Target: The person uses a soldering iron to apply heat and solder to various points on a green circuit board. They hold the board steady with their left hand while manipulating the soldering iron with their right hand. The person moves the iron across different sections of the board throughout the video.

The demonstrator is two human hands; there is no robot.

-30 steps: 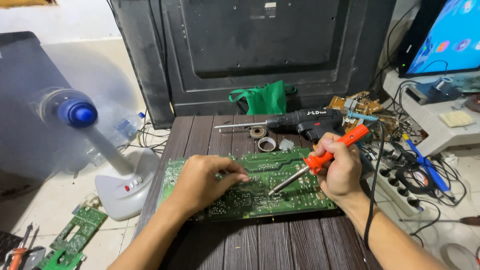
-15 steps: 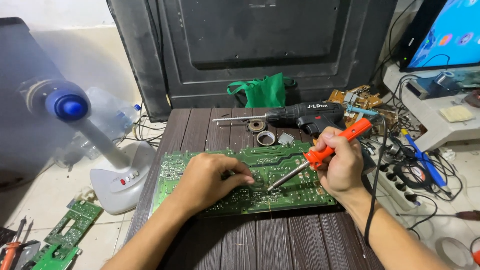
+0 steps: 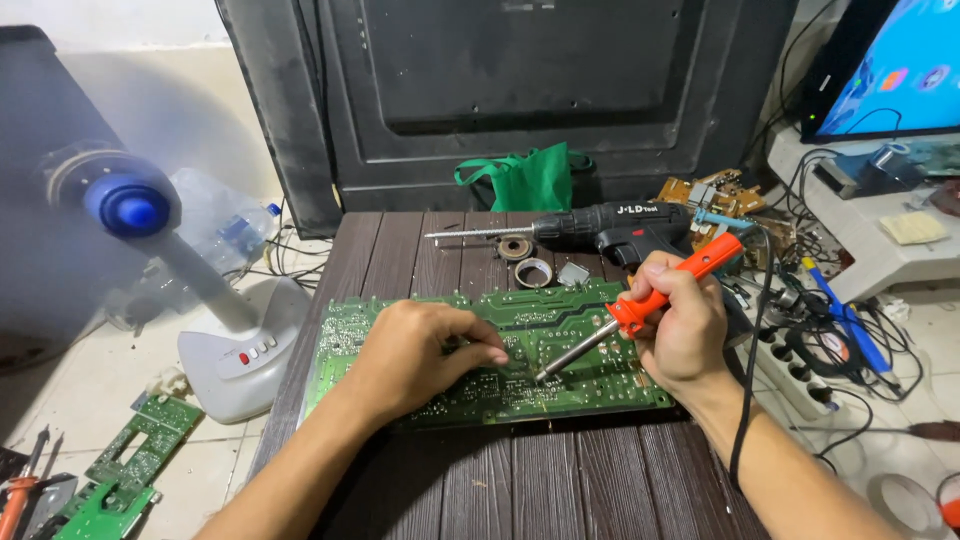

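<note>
Two hands work over one green circuit board, solder side up, lying flat on a dark wood-grain table. Only one view, head cam, looking down.

Right hand is closed in a pen-style grip round the orange handle of a soldering iron; metal shaft slants down-left so the tip meets the board near its middle. A grip like that likely gives fine tip control. Its black cord runs back along the right forearm, out of the way.

Left hand rests on the board w/ fingers curled, fingertips pinched close to the iron tip. Can't tell if they hold solder wire or just steady the board; too small to see.

Board: thin, rigid, matte green, speckled w/ shiny solder points & pale traces.

Behind it: black cordless drill on its side, bit pointing left; a metal ring & a small spool beside it. Green bag against a big black panel. Left of the table a white-base fan, blades blurred. Power strip & tangled cables on the right.
</note>
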